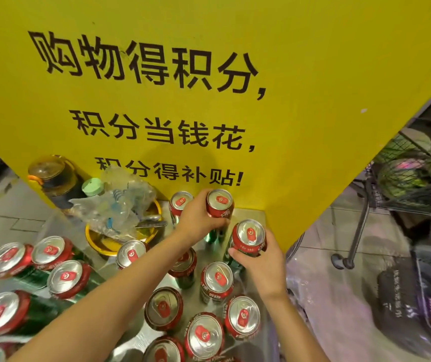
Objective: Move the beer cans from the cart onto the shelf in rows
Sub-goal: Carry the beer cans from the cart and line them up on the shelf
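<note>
Red-and-green beer cans with silver tops stand on a metal shelf against a yellow sign. My left hand grips one can at the back, beside another standing can. My right hand grips a second can just right of and nearer than the first. Several more cans stand in loose rows in front of my hands. On the left, several cans lie packed in clear plastic wrap.
A yellow bowl holding crumpled plastic and a metal tool sits left of the cans, with a dark jar and a green-lidded bottle behind it. A wire cart with produce stands at right on the tiled floor.
</note>
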### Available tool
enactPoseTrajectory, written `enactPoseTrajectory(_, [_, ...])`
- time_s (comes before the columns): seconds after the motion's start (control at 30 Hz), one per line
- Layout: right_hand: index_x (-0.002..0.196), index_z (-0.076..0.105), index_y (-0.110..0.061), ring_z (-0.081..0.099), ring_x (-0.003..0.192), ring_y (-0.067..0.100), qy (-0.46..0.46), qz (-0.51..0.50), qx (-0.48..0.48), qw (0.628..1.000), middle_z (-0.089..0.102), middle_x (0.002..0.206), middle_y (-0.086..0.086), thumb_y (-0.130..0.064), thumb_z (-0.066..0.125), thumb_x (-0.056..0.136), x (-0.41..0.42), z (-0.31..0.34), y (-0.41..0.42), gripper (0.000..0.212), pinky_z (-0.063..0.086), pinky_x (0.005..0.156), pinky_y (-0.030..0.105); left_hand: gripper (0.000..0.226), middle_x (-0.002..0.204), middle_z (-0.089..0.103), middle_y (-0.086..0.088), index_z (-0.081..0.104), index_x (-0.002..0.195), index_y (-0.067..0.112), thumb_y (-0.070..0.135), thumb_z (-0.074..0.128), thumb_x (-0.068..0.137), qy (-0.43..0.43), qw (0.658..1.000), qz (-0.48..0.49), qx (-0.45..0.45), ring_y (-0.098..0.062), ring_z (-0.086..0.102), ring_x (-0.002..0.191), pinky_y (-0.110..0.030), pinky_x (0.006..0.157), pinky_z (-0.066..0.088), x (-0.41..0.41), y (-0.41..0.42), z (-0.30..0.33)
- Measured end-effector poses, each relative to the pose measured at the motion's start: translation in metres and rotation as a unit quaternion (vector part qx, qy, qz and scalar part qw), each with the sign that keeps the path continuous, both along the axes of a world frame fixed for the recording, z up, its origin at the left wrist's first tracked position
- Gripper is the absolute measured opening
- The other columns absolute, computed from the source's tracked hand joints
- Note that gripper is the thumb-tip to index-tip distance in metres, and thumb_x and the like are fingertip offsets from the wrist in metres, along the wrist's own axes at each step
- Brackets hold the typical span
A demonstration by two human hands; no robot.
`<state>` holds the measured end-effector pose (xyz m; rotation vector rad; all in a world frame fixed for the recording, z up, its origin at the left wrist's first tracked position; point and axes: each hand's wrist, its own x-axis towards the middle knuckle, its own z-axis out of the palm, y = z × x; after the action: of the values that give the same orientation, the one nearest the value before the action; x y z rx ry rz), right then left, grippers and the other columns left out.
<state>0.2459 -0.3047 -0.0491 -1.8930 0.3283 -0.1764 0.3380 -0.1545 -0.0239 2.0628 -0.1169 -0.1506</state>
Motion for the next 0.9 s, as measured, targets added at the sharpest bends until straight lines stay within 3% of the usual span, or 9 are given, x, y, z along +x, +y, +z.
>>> enactPoseTrajectory(0.13, [0.105, 0.06, -0.032, 0.065, 0.088, -0.003, -0.014, -0.011, 0.033, 0.999, 0.069, 0.094, -0.016, -0.018, 0.09, 0.057, -0.005, 0.012, -0.006, 0.058, 0.052, 0.077, 0.019, 0.068, 0.103, 0.061, 0.008, 0.051, 0.117, 0.018, 0.021, 0.087, 0.059, -0.024, 0.999, 0.025, -0.011, -0.01, 0.06, 0.096, -0.014, 0.078, 0.044, -0.011, 0.001, 0.005])
enactPoseTrajectory(0.23, [0.102, 0.059, -0.032, 0.064, 0.084, -0.006, -0.029, -0.02, 0.052, 0.998, 0.068, 0.096, -0.012, -0.01, 0.089, 0.058, -0.004, 0.032, -0.008, 0.057, 0.05, 0.069, 0.01, 0.068, 0.099, 0.058, 0.017, 0.051, 0.119, 0.02, 0.021, 0.086, 0.061, -0.041, 0.995, 0.062, -0.059, 0.001, 0.057, 0.092, -0.006, 0.076, 0.043, -0.026, 0.005, 0.024])
enactPoseTrajectory(0.37, [0.104, 0.057, -0.031, 0.061, 0.086, -0.003, -0.061, -0.036, 0.08, 0.994, 0.065, 0.1, -0.01, -0.009, 0.087, 0.059, -0.005, 0.073, -0.003, 0.059, 0.049, 0.07, 0.012, 0.069, 0.109, 0.062, 0.011, 0.052, 0.12, 0.024, 0.023, 0.087, 0.06, -0.072, 0.982, 0.103, -0.144, -0.004, 0.06, 0.101, -0.024, 0.088, 0.051, -0.047, 0.024, 0.057])
enactPoseTrajectory(0.43, [0.106, 0.057, -0.031, 0.062, 0.087, -0.001, -0.091, -0.026, 0.084, 0.992, 0.065, 0.101, -0.01, -0.009, 0.086, 0.06, -0.01, 0.097, 0.004, 0.059, 0.05, 0.074, 0.016, 0.068, 0.11, 0.063, 0.011, 0.052, 0.117, 0.03, 0.023, 0.087, 0.06, -0.088, 0.972, 0.124, -0.177, -0.004, 0.061, 0.101, -0.027, 0.088, 0.051, -0.059, 0.039, 0.078])
enactPoseTrajectory(0.5, [0.112, 0.058, -0.025, 0.063, 0.084, -0.003, -0.117, -0.001, 0.087, 0.989, 0.066, 0.101, -0.009, -0.009, 0.086, 0.061, -0.018, 0.12, 0.017, 0.061, 0.05, 0.07, 0.011, 0.065, 0.11, 0.063, 0.012, 0.052, 0.114, 0.035, 0.021, 0.086, 0.061, -0.103, 0.962, 0.145, -0.208, -0.003, 0.061, 0.1, -0.026, 0.087, 0.051, -0.076, 0.057, 0.101])
enactPoseTrajectory(0.7, [0.107, 0.058, -0.039, 0.064, 0.088, -0.006, -0.144, 0.081, 0.1, 0.981, 0.069, 0.098, -0.016, -0.042, 0.084, 0.044, -0.054, 0.179, 0.085, 0.069, 0.049, 0.068, 0.01, 0.064, 0.105, 0.067, 0.009, 0.057, 0.113, 0.03, 0.036, 0.082, 0.054, -0.174, 0.93, 0.201, -0.254, -0.007, 0.065, 0.097, -0.022, 0.081, 0.053, -0.144, 0.136, 0.153])
enactPoseTrajectory(0.8, [0.113, 0.058, -0.038, 0.065, 0.093, -0.001, -0.141, 0.129, 0.116, 0.975, 0.07, 0.103, -0.015, -0.04, 0.091, 0.041, -0.077, 0.192, 0.136, 0.079, 0.049, 0.075, 0.017, 0.058, 0.1, 0.07, 0.007, 0.06, 0.106, 0.03, 0.038, 0.079, 0.052, -0.202, 0.916, 0.228, -0.26, -0.01, 0.067, 0.093, -0.022, 0.077, 0.052, -0.186, 0.19, 0.167])
enactPoseTrajectory(0.9, [0.107, 0.062, -0.038, 0.067, 0.09, 0.002, -0.137, 0.188, 0.122, 0.965, 0.071, 0.101, -0.013, -0.044, 0.084, 0.041, -0.107, 0.201, 0.195, 0.07, 0.051, 0.067, 0.013, 0.054, 0.1, 0.071, 0.006, 0.062, 0.104, 0.032, 0.04, 0.078, 0.053, -0.218, 0.903, 0.267, -0.258, -0.013, 0.067, 0.094, -0.027, 0.079, 0.053, -0.236, 0.253, 0.175])
